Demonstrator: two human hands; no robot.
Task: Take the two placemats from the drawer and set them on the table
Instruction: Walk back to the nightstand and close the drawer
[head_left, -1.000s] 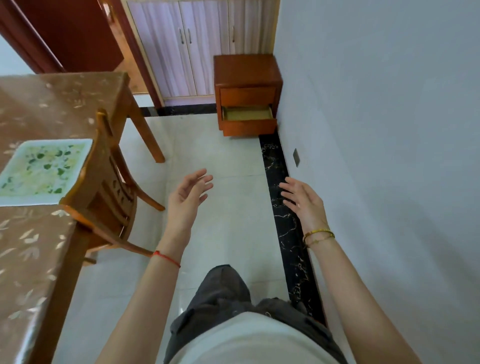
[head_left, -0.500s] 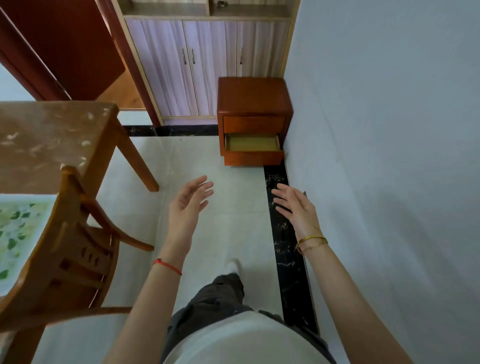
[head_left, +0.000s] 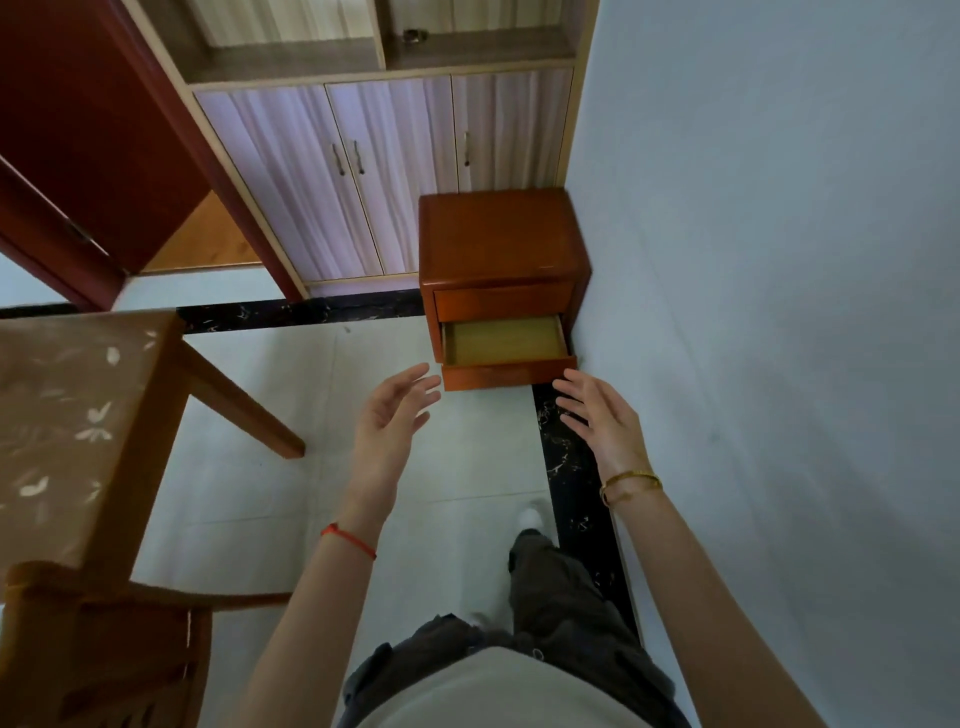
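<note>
A small red-brown nightstand (head_left: 498, 236) stands in the corner against the grey wall. Its lower drawer (head_left: 506, 371) is pulled out, and a flat yellowish surface (head_left: 503, 340) shows inside; I cannot tell whether that is a placemat or the drawer bottom. My left hand (head_left: 387, 423) and my right hand (head_left: 597, 415) are raised in front of me, both with relaxed fingers and holding nothing, short of the drawer front. The brown patterned table (head_left: 67, 415) is at the left; no placemat on it is in view.
A wooden chair (head_left: 104, 634) stands at the lower left beside the table. A table leg (head_left: 239, 400) slants out over the pale tiled floor. Behind the nightstand is a cabinet with pale doors (head_left: 363, 176). The grey wall (head_left: 753, 312) runs along the right.
I have walked toward the nightstand, which looks larger and nearer. The table and chair have slid left and down, and the green-patterned placemat on the table has left the view. Both hands stay empty.
</note>
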